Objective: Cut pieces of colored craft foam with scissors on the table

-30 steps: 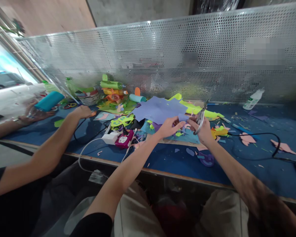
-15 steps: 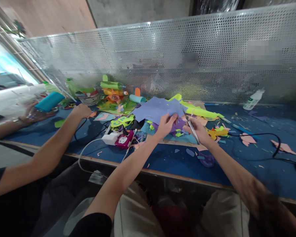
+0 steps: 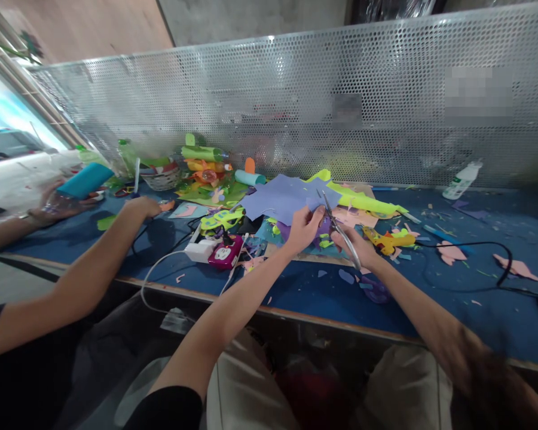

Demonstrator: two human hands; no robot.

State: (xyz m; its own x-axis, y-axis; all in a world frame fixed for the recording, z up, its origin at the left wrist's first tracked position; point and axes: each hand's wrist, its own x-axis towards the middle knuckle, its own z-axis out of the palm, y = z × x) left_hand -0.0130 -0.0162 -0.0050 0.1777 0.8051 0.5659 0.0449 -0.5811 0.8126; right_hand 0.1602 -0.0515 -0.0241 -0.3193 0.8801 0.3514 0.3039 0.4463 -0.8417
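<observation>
My left hand [image 3: 303, 227] pinches the near edge of a large lavender foam sheet [image 3: 283, 198] that lies over the pile of coloured scraps. My right hand [image 3: 355, 245] grips a pair of silver scissors [image 3: 336, 226], blades pointing up and left into the sheet's edge beside my left fingers. A darker purple piece [image 3: 325, 227] shows between the two hands. Yellow-green foam strips [image 3: 363, 203] lie just behind.
A co-worker's arm [image 3: 94, 269] reaches across the blue table [image 3: 430, 298] at the left, hand [image 3: 144, 206] holding a thin tool; their other hand [image 3: 54, 206] holds a teal roll. White power strip [image 3: 201, 249], magenta plug, cables, white bottle [image 3: 459, 180], perforated metal screen [image 3: 296, 107].
My right hand has lowered and turned the scissors from upright at the right to slanted left into the lavender sheet's edge. The co-worker's near hand has lifted a thin tool.
</observation>
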